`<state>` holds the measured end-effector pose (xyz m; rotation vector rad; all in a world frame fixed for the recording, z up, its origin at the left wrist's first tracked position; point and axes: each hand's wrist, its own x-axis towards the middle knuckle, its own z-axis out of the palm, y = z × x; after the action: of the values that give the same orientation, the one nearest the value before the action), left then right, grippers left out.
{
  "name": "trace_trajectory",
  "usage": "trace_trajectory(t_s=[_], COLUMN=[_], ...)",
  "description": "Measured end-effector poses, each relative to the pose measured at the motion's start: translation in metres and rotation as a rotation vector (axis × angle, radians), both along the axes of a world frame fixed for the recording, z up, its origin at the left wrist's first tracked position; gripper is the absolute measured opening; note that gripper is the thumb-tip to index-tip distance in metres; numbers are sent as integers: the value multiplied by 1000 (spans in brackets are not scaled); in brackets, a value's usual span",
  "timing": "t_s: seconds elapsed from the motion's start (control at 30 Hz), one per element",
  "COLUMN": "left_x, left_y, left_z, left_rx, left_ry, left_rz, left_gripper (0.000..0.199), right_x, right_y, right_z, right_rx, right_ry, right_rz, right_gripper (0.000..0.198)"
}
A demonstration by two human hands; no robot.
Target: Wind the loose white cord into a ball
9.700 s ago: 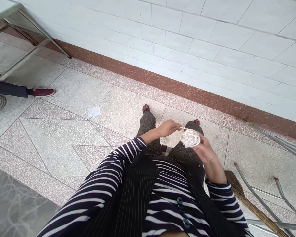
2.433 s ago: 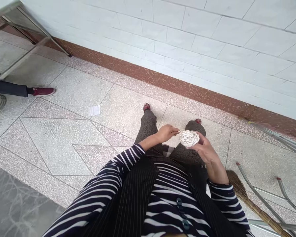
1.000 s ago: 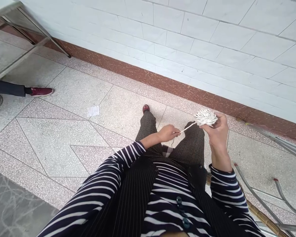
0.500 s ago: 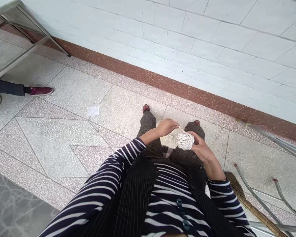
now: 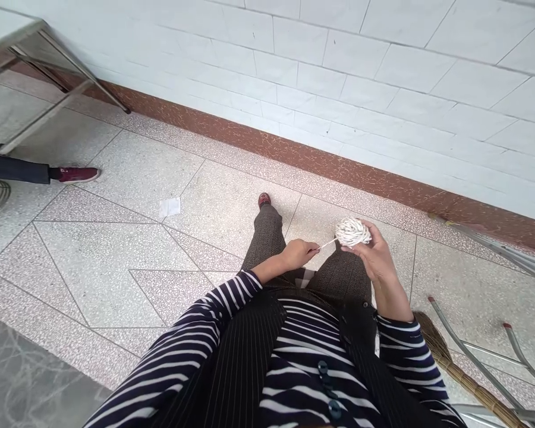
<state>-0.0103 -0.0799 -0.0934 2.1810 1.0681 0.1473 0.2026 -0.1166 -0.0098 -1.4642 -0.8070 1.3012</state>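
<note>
A ball of white cord (image 5: 352,232) sits in my right hand (image 5: 377,254), whose fingers curl around its right side and underside. From the ball a short taut length of cord (image 5: 328,243) runs left to my left hand (image 5: 301,254). There the thumb and fingers pinch it, in front of my lap. Both hands are above my dark trousers, with the ball over my right knee.
A broom (image 5: 468,380) and a metal frame with red-tipped legs (image 5: 477,348) lie at my right. White paper (image 5: 170,207) is on the speckled floor. At the left are another person's shoe (image 5: 78,174) and a metal-legged table (image 5: 49,116). A tiled wall (image 5: 303,77) stands ahead.
My right hand has moved up and slightly right with the ball, which has turned. My left hand has come down a little, still pinching the cord. The view has shifted slightly.
</note>
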Motion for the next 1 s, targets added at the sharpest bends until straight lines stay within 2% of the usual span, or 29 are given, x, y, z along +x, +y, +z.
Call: trace_trajectory(t_s=[0.07, 0.17, 0.23, 0.3, 0.4, 0.6, 0.8, 0.9, 1.0], left_x=[-4, -5, -3, -1, -4, -9, 3, 6, 3], left_y=[-3, -4, 1, 10, 27, 38, 20, 9, 1], left_z=[2, 15, 27, 36, 40, 18, 2, 0, 2], left_rx=[56, 211, 329, 413, 441, 274, -45, -185, -267], left_ry=[40, 2, -40, -36, -11, -105, -224, -228, -253], left_rz=[-44, -170, -260, -320, -333, -151, 13, 88, 69], left_gripper=[30, 31, 29, 25, 23, 28, 27, 25, 30], right_x=[9, 5, -6, -21, -35, -33, -27, -21, -10], right_y=[9, 16, 13, 4, -15, -39, -34, -23, -10], right_z=[-8, -25, -38, -50, -57, -41, -20, -11, -8], right_rx=[10, -98, -158, -198, -258, -312, -293, -258, -167], right_ry=[-278, -567, -554, -438, -189, 191, 380, 400, 301], right_rz=[-51, -40, 31, 124, 231, 235, 159, 125, -1], right_gripper=[68, 66, 59, 53, 52, 64, 51, 50, 53])
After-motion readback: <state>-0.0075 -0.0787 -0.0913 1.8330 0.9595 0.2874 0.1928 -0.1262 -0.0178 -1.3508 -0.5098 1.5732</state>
